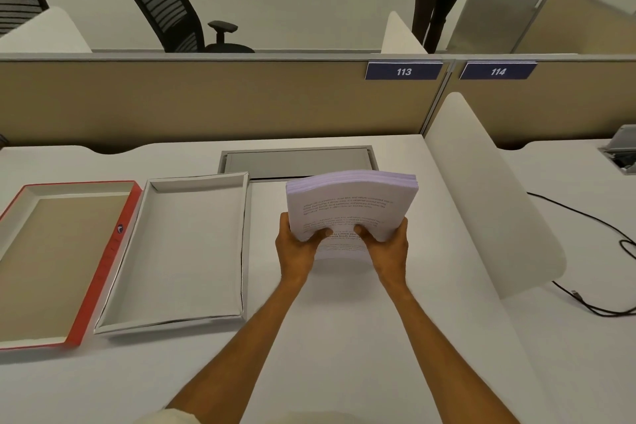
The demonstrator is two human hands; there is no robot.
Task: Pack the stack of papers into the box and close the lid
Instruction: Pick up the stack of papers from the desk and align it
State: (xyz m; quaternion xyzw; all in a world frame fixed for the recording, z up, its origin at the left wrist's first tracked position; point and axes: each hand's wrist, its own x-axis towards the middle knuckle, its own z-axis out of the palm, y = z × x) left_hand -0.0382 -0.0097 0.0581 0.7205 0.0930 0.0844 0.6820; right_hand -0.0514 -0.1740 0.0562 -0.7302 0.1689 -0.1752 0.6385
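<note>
Even, soft overhead light fills my view; my arms throw only faint shadows on the white desk (344, 337). No harsh glare. The wide lens bends the partition (206, 96) and desk edges outward. The print on the papers (351, 206) I hold looks slightly blurred.
</note>
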